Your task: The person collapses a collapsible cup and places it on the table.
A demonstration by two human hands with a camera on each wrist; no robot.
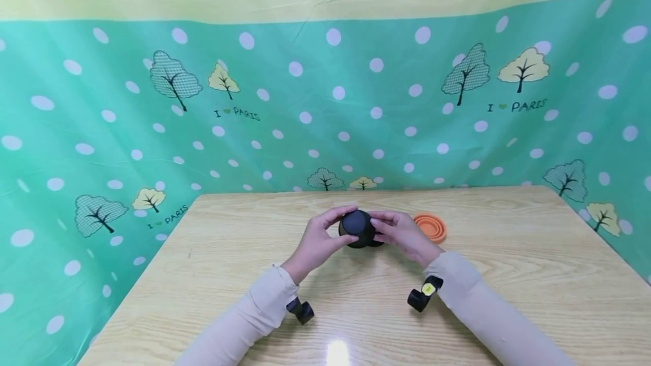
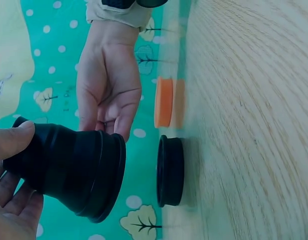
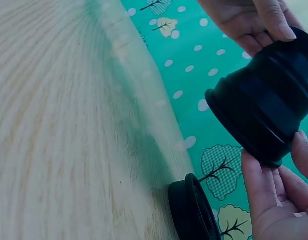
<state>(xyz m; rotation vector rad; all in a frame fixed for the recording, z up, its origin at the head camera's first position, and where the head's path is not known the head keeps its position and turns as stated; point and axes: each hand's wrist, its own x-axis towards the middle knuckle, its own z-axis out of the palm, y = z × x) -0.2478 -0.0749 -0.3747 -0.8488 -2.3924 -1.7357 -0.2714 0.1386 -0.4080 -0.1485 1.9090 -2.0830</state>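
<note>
I hold a black cup (image 1: 356, 223) up off the table (image 1: 213, 253), one hand at each end of it. My left hand (image 1: 320, 239) is curled round the narrow end, thumb on one side and fingers on the other. My right hand (image 1: 404, 236) holds the wide rim, thumb pressed on the outside and the fingertips at the edge. The cup is drawn out to a long stepped shape and tipped over, its narrow end up and towards me, its wide end facing down at a slant. It touches only my two hands.

Below the cup, on the table, lies a low black disc (image 2: 171, 170) with a raised lip; from my head view most of it is hidden behind the cup and my right fingers. Just beside my right hand, on its far side, sits an orange cup (image 1: 429, 227), flat, with rings one inside another. Neither hand touches the disc or the orange cup.

Pale sleeves (image 1: 483, 298) reach to my wrists, and a small black camera (image 1: 419, 299) hangs at the right one, with a yellow patch on its strap. Another black camera (image 1: 304, 312) is at my left wrist. The table has a light wood grain and a bright glare near me. Behind it hangs a green cloth (image 1: 285, 146) with white dots, trees and the words "I PARIS" round a small heart, under a pale yellow band.
</note>
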